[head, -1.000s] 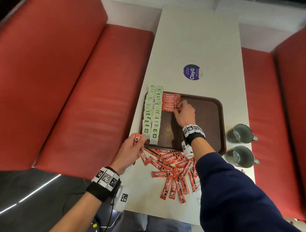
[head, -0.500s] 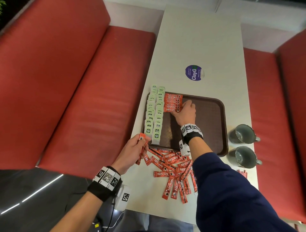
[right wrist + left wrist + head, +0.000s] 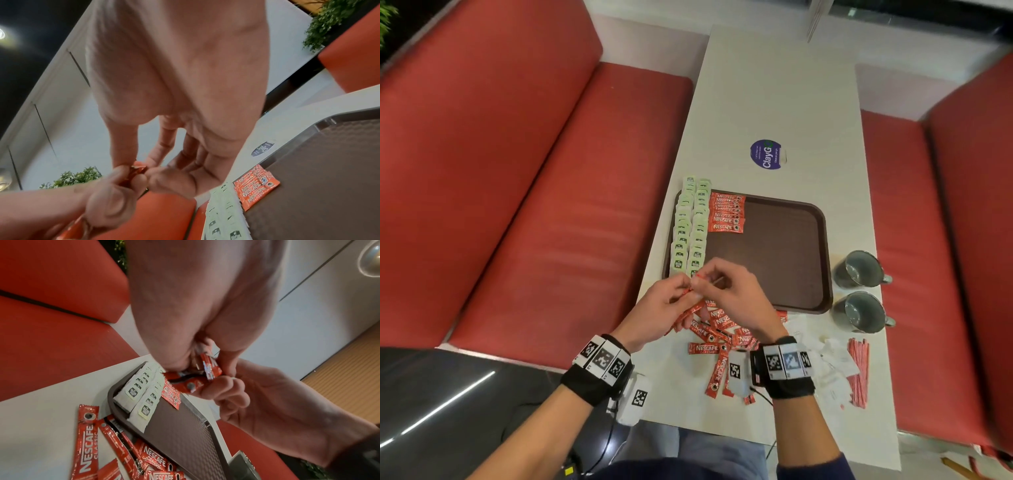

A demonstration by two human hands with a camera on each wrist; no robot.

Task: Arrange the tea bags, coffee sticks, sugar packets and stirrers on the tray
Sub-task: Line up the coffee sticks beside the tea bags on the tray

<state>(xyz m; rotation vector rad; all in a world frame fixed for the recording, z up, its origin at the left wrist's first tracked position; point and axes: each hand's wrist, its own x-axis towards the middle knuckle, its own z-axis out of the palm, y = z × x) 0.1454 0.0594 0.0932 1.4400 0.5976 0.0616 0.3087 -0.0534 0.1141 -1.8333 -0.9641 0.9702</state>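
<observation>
Both hands (image 3: 709,291) pinch coffee stick (image 3: 193,384), mid-grip

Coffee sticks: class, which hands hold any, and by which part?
Both hands: the left hand grips coffee sticks, and the right hand pinches their upper ends.

held coffee sticks (image 3: 690,290) mostly hidden by fingers (image 3: 709,274)

"NESCAFE CLASSIC" on coffee sticks (image 3: 726,213)
</observation>
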